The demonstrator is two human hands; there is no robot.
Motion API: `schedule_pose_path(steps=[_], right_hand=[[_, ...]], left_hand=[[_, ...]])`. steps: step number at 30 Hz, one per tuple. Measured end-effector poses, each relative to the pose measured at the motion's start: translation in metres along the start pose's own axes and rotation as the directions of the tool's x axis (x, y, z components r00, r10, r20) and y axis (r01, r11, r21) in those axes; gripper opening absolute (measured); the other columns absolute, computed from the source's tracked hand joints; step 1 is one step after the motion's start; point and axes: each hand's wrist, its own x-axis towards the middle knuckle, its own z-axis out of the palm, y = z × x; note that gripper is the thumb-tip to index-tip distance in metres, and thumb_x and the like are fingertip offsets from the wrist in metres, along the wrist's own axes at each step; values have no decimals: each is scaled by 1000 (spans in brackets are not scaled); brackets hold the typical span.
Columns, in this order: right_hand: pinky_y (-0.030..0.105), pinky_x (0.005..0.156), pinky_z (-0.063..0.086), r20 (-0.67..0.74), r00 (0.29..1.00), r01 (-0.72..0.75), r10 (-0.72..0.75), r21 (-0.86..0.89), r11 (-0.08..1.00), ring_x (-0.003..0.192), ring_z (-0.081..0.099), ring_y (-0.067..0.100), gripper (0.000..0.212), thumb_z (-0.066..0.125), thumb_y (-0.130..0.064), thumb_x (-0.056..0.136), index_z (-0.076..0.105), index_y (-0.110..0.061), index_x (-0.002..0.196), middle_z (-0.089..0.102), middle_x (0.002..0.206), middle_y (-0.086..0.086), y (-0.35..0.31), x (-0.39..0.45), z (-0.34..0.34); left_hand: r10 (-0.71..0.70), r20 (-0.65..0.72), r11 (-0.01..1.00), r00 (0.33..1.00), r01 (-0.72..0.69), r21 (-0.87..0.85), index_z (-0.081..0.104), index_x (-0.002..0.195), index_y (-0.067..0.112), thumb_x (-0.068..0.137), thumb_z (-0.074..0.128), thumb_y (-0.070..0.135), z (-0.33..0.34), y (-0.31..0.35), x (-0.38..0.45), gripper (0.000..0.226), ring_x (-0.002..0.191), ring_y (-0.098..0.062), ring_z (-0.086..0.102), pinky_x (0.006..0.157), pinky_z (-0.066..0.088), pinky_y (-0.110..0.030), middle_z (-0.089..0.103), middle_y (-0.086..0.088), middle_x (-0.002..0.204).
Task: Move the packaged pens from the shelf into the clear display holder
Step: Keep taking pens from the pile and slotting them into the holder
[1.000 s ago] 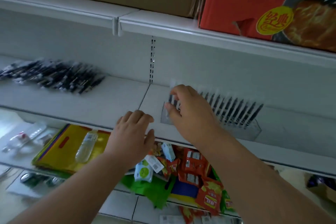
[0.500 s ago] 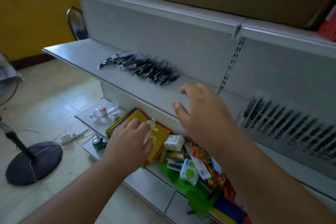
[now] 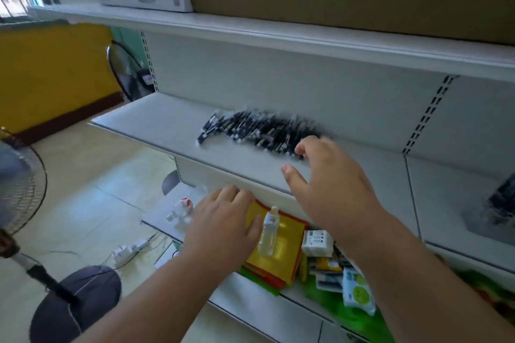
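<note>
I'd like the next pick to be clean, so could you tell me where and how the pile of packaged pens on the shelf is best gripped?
Probably at the pile of packaged pens' right end, coming from the front right, where the right hand hovers open. The pens lie flat, roughly side by side, so pinching across a few should lift them together.

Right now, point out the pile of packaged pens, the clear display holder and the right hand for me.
pile of packaged pens (image 3: 259,131), head view, middle of the dark heap on the shelf.
clear display holder (image 3: 498,203), head view, its blurred left end at the frame's right edge.
right hand (image 3: 331,184), head view, back of the hand.
</note>
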Motion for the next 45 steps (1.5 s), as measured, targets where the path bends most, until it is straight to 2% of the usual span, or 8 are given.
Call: schedule_pose_path(steps=[7,11,14,20,26,30,34,45], right_hand=[[35,88,47,45,997,-57,62,-98,994,103,53,18,34,48,-50,95,50,-27,119,53,115,-4,24,50,18],[36,88,48,41,996,-81,83,-50,995,103,53,16,35,51,-52,94,49,-27,118,53,114,-7,34,89,34],[39,89,49,52,996,-75,78,-50,996,104,55,17,35,53,-50,93,52,-25,118,55,115,-5,34,112,49],[42,88,49,43,986,-157,160,-71,985,99,57,18,36,51,-51,93,51,-25,118,55,113,-3,27,143,69],[37,84,50,0,960,-278,280,-111,954,98,58,17,35,53,-49,93,54,-22,114,58,110,-2,10,162,88],[33,78,47,-60,926,-378,373,-121,918,98,58,18,36,49,-52,90,55,-23,112,56,108,-4,4,169,99],[33,77,47,-70,901,-433,428,-123,893,96,56,17,35,49,-52,92,54,-25,113,55,107,-5,-1,171,103],[27,71,36,-142,889,-449,435,-87,889,89,54,15,30,56,-46,92,56,-23,110,53,98,-9,-9,178,114]], left_hand=[[27,39,994,999,-23,-104,57,115,33,90,36,55,31,-10,59,40,106,-18,54,87,44,-34,57,10,110],[40,31,993,999,-37,-114,61,114,30,87,34,58,34,-23,90,47,103,-19,57,86,46,-36,60,9,107],[33,62,993,998,-25,-119,59,118,31,92,45,54,37,-38,114,38,109,-16,53,91,43,-34,58,11,113],[82,87,977,993,-63,-202,55,123,32,95,45,53,52,-67,167,36,118,-14,47,98,38,-30,56,12,120],[121,146,974,982,-89,-210,56,116,22,92,47,55,62,-91,250,42,106,-24,56,87,46,-35,56,0,114],[129,233,982,964,-92,-164,52,122,15,90,49,61,70,-99,293,56,106,-31,58,79,49,-36,50,-9,128],[134,285,989,949,-111,-95,46,133,10,90,50,65,78,-106,305,70,112,-34,58,83,52,-39,43,-16,141],[181,334,975,925,-123,-187,46,122,5,89,59,41,81,-115,322,51,97,-37,58,67,45,-36,44,-16,124]])
